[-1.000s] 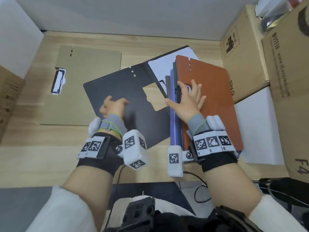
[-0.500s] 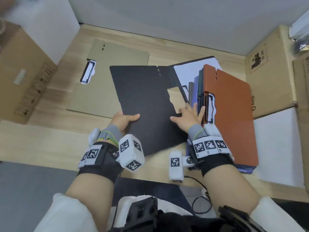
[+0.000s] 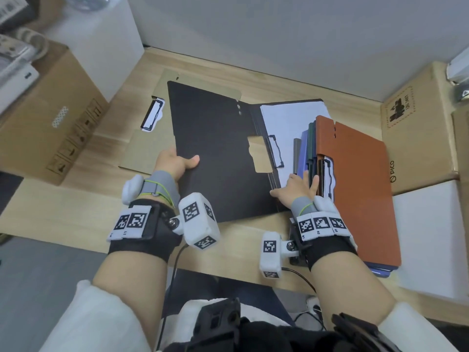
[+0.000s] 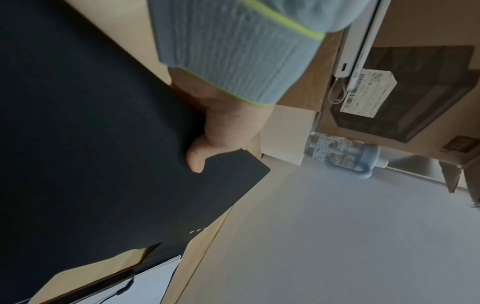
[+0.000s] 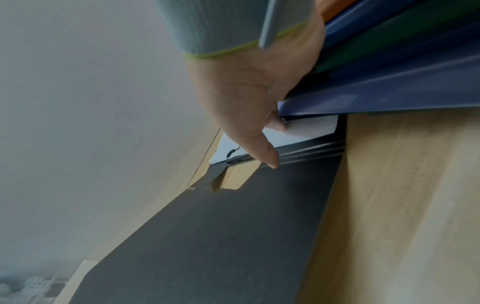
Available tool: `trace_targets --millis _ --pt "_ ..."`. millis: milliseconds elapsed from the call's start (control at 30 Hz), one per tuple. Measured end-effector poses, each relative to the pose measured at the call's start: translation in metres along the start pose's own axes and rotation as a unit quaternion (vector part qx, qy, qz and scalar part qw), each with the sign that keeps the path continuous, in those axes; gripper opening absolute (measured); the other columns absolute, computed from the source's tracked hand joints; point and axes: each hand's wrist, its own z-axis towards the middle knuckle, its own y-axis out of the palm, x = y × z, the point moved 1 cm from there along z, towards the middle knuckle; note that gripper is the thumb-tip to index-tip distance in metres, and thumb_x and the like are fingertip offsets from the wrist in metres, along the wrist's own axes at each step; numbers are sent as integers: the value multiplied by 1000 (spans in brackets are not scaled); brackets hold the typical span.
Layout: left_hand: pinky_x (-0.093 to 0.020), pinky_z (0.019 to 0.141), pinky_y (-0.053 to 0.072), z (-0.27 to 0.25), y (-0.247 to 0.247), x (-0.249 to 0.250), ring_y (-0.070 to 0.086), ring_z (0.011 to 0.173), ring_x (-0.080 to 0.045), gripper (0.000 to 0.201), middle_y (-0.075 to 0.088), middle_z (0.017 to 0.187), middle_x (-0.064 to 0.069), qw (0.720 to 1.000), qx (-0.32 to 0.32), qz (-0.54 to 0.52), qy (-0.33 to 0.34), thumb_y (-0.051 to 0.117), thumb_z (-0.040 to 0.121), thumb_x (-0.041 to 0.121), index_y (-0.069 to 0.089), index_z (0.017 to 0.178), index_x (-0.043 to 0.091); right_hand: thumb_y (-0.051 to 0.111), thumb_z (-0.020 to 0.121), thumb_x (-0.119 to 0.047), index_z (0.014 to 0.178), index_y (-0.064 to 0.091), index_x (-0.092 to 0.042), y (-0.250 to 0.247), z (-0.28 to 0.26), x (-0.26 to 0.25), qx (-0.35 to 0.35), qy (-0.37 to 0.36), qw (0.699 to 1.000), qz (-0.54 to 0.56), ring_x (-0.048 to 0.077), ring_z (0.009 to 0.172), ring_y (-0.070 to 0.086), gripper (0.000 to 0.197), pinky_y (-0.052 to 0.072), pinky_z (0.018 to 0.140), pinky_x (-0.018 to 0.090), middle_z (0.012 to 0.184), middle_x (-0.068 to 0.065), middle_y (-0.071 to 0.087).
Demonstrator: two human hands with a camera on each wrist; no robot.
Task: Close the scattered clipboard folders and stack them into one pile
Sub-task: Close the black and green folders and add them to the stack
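A black clipboard folder (image 3: 215,153) lies open in the middle of the wooden table. My left hand (image 3: 177,161) grips the left edge of its cover, thumb on top, and holds that edge raised; the left wrist view shows the thumb (image 4: 197,162) on the black cover (image 4: 91,144). My right hand (image 3: 297,189) rests with straight fingers by the spine, on the white paper (image 3: 286,118) and against the pile. The pile of closed folders has an orange one (image 3: 360,179) on top. An open tan folder (image 3: 142,153) lies behind, partly hidden.
Cardboard boxes stand at the left (image 3: 43,118) and back right (image 3: 418,128). A white block (image 3: 431,237) sits right of the pile. A white box (image 3: 101,41) and the wall close off the back. A cable (image 3: 299,273) hangs off the front edge.
My left hand slid to the black cover's left edge, took hold and lifted it. My right hand left the orange folder and came down by the black folder's spine.
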Motion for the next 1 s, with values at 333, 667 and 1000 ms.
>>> trace_targets --millis 333,667,1000 --pt "-35 68 56 4 -39 14 67 69 -23 18 70 88 -10 999 20 -28 10 63 83 2 64 100 10 55 82 -38 125 50 -6 -4 -2 -6 -12 5 1000 -15 22 149 -9 55 -14 117 44 156 5 27" --pt "-28 66 60 -40 32 75 65 89 -19 20 61 108 -4 958 -271 -87 32 47 95 25 52 115 22 64 78 -13 132 48 -28 -19 -31 -31 -106 -130 986 21 20 148 11 58 -21 109 62 139 7 51" --pt "-32 82 45 -7 104 -23 48 127 -22 21 58 132 -5 953 -228 -30 -196 58 90 17 57 107 6 75 74 -28 130 50 -13 -8 -32 12 -139 -124 948 258 18 129 43 63 11 120 39 133 2 55"
